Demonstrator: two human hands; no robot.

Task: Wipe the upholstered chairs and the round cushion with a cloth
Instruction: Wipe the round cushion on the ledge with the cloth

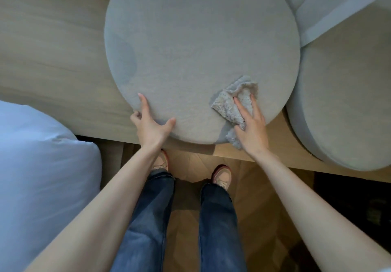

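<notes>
We are wiping the round cushion (201, 49) at its near edge.
Our left hand (151, 123) is bracing the near rim, thumb and forefinger spread flat; our right hand (251, 123) is pressing the cloth (227, 106) down with straight fingers, near right. The cushion is lying on a wooden ledge (53, 59).

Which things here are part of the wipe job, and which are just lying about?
In the job:
- round cushion
- cloth, pressed flat by the right hand
- left hand, resting on the cushion's rim
- upholstered chair beside the cushion

Lying about:
- white bedding
- wooden platform under the cushion
</notes>
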